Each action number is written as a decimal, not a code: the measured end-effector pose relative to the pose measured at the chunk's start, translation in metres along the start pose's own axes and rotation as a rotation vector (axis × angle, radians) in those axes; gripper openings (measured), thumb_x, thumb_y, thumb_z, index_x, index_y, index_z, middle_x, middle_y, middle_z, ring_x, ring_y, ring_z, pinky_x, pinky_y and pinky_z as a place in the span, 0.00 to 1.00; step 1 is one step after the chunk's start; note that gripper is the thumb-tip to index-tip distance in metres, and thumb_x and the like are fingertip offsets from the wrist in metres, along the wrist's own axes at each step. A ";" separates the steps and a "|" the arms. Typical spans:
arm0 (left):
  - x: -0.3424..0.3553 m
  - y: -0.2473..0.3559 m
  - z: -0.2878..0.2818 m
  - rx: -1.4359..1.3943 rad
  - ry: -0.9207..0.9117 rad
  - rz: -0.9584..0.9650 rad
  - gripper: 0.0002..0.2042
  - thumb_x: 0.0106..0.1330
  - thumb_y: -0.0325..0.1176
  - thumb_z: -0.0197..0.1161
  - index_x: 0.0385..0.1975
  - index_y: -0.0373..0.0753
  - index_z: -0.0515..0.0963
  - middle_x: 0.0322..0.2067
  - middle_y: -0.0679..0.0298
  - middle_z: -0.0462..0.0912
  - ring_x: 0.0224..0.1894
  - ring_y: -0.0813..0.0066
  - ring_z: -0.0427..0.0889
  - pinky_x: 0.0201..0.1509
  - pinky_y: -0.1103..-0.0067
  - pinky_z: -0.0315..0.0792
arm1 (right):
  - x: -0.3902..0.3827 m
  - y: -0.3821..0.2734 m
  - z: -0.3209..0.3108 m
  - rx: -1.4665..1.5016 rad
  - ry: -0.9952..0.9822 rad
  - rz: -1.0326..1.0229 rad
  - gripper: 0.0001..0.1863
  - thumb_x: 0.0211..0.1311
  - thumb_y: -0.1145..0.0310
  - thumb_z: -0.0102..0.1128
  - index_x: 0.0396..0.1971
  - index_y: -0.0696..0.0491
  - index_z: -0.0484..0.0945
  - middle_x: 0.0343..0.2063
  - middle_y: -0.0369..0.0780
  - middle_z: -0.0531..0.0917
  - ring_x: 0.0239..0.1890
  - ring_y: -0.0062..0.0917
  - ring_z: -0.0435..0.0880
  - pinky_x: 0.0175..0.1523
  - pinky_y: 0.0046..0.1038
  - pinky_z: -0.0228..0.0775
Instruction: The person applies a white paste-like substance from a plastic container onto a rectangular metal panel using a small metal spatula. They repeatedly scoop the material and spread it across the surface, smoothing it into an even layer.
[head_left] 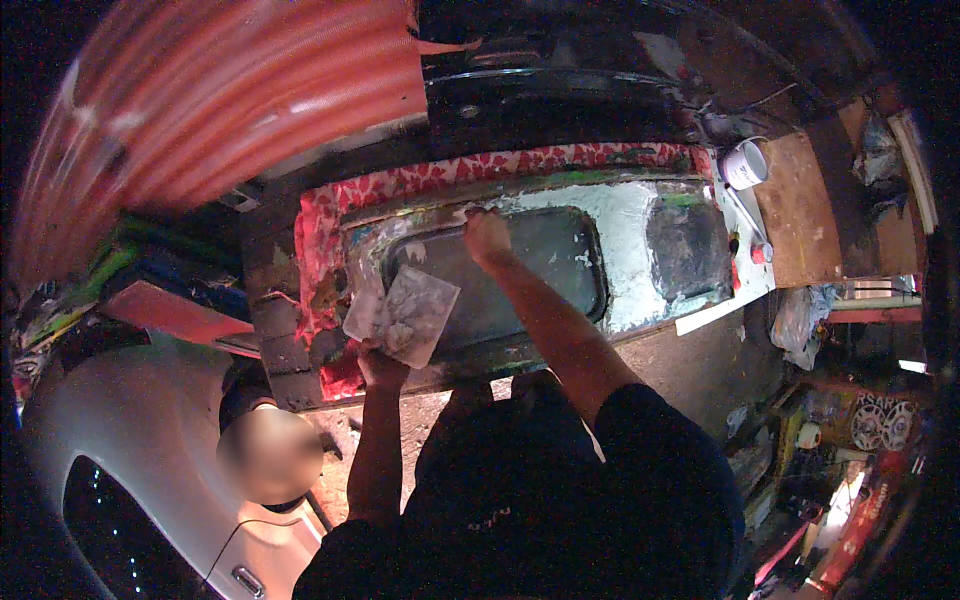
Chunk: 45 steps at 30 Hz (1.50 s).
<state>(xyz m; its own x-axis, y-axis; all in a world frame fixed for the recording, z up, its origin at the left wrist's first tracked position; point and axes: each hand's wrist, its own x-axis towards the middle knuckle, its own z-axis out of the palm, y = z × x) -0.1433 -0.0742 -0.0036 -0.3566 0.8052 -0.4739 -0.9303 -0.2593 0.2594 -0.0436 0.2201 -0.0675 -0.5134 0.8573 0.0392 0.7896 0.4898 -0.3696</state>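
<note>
Currently, left hand: yours (383, 367) is clamped on the lower edge of a translucent plate (425, 310), at 8 o'clock from the dark window's (560, 250) centre.
Right hand: yours (488, 238) is well apart from the left, fingers curled, at the window's 12 o'clock edge; whether it grips a small tool, I cannot tell.
Panel: it (625, 245) lies flat before you, whitish coating at 3 o'clock.
Window edge: this looks like close surface work, so you would do well to keep pressure light and even along the curve.
Plate: best held level, near your working hand.
White tub: it (745, 168) stands at 2 o'clock; mind your right elbow.
</note>
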 end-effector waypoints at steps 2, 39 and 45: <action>-0.002 0.002 0.003 -0.024 -0.023 -0.017 0.36 0.44 0.37 0.56 0.61 0.43 0.64 0.56 0.57 0.69 0.59 0.53 0.67 0.64 0.55 0.60 | 0.002 0.002 0.006 0.038 0.035 -0.066 0.13 0.56 0.69 0.50 0.37 0.53 0.82 0.30 0.48 0.83 0.30 0.47 0.81 0.39 0.42 0.75; 0.054 -0.149 0.059 0.046 -0.100 -0.097 0.35 0.45 0.37 0.57 0.59 0.40 0.63 0.54 0.58 0.71 0.57 0.55 0.70 0.64 0.57 0.62 | -0.130 0.245 -0.205 1.397 0.062 0.543 0.20 0.59 0.70 0.60 0.51 0.62 0.71 0.34 0.42 0.82 0.33 0.27 0.82 0.37 0.28 0.75; 0.058 -0.209 0.089 0.072 -0.095 -0.066 0.33 0.45 0.36 0.57 0.58 0.39 0.64 0.52 0.58 0.72 0.57 0.55 0.70 0.64 0.56 0.62 | -0.164 0.339 -0.216 1.426 0.110 0.566 0.07 0.55 0.74 0.61 0.33 0.60 0.76 0.29 0.41 0.81 0.30 0.28 0.83 0.38 0.29 0.78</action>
<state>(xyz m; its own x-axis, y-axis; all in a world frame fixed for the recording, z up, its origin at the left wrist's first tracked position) 0.0376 0.0741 -0.0103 -0.2818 0.8669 -0.4112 -0.9417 -0.1678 0.2918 0.3811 0.2799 0.0010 -0.1896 0.9112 -0.3656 -0.1341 -0.3929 -0.9097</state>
